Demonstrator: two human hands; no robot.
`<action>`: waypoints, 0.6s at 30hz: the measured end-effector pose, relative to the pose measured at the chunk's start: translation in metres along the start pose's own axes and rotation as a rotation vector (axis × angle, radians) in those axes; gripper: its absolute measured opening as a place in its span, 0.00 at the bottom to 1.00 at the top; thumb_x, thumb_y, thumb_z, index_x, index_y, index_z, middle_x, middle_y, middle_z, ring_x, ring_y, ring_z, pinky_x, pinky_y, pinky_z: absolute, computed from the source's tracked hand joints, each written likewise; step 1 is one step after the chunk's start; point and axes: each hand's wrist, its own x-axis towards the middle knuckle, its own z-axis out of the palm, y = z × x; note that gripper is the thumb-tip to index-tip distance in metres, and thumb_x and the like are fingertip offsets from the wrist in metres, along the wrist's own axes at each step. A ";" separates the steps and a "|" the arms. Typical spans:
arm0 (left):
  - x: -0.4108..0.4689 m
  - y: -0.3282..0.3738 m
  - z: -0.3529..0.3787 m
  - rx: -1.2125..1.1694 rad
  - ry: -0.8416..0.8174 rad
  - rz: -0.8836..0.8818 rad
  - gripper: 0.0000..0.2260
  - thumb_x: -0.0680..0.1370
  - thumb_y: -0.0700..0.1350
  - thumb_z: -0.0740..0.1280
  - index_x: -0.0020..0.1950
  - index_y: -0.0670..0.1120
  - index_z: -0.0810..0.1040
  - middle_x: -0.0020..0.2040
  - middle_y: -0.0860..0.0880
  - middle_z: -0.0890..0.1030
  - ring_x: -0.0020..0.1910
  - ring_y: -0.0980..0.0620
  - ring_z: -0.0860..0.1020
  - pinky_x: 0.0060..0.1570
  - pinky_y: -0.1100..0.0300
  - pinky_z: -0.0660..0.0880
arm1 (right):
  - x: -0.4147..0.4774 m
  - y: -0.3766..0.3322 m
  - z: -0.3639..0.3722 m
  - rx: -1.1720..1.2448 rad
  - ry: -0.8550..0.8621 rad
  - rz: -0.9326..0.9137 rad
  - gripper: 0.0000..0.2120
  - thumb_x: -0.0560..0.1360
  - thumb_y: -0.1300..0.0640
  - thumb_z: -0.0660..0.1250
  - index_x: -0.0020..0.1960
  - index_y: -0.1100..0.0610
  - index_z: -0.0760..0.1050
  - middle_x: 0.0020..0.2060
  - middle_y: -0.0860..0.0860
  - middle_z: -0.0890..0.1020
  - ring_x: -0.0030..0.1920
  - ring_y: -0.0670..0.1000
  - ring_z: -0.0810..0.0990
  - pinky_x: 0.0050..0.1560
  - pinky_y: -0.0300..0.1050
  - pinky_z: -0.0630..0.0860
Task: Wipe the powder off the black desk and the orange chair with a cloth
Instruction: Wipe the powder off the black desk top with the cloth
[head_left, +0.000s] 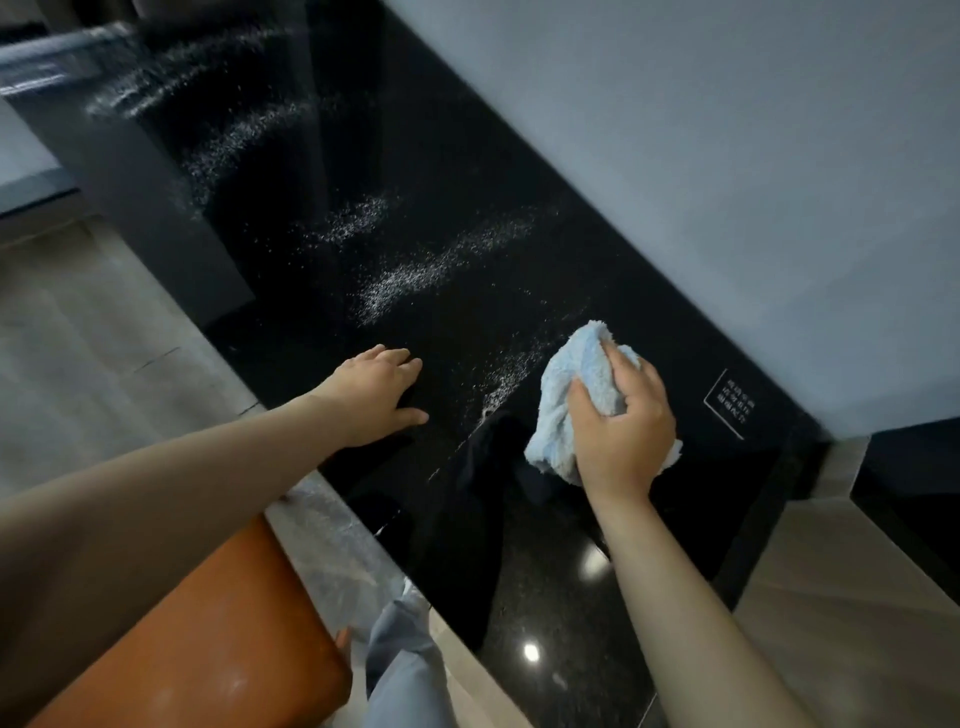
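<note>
1. Orange chair (208, 639), near left, beside the black desk (571, 597).
2. Right hand (623, 431) grips a bunched blue cloth (576, 384) on the desk, near right.
3. Left hand (379, 395) lies flat on the desk, fingers straight.
4. Powder (410, 275) streaks the middle and far desk.
5. Risk: strokes toward the near edge could spill powder onto the chair.
6. White-framed label (730, 402), right; writing too small to read.

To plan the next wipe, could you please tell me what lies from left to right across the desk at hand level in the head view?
left hand → powder streak → cloth → white printed label
</note>
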 end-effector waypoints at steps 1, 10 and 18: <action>0.008 0.005 -0.004 -0.007 0.004 0.007 0.35 0.78 0.61 0.61 0.79 0.48 0.52 0.79 0.48 0.54 0.78 0.45 0.51 0.75 0.50 0.55 | 0.015 0.008 -0.001 -0.015 0.004 0.002 0.21 0.70 0.58 0.73 0.63 0.53 0.78 0.61 0.52 0.79 0.62 0.53 0.77 0.63 0.48 0.73; 0.095 0.045 -0.027 0.036 0.016 0.041 0.35 0.79 0.60 0.60 0.79 0.49 0.49 0.79 0.48 0.48 0.78 0.45 0.45 0.76 0.48 0.50 | 0.154 0.081 0.005 -0.137 -0.018 -0.040 0.21 0.69 0.53 0.69 0.62 0.52 0.79 0.56 0.50 0.80 0.55 0.53 0.79 0.56 0.47 0.75; 0.151 0.040 -0.011 0.156 0.017 0.015 0.36 0.78 0.66 0.55 0.79 0.54 0.42 0.78 0.51 0.34 0.76 0.46 0.33 0.75 0.42 0.38 | 0.251 0.132 0.045 -0.203 -0.184 -0.001 0.20 0.70 0.52 0.64 0.62 0.47 0.78 0.54 0.46 0.79 0.53 0.51 0.78 0.54 0.46 0.74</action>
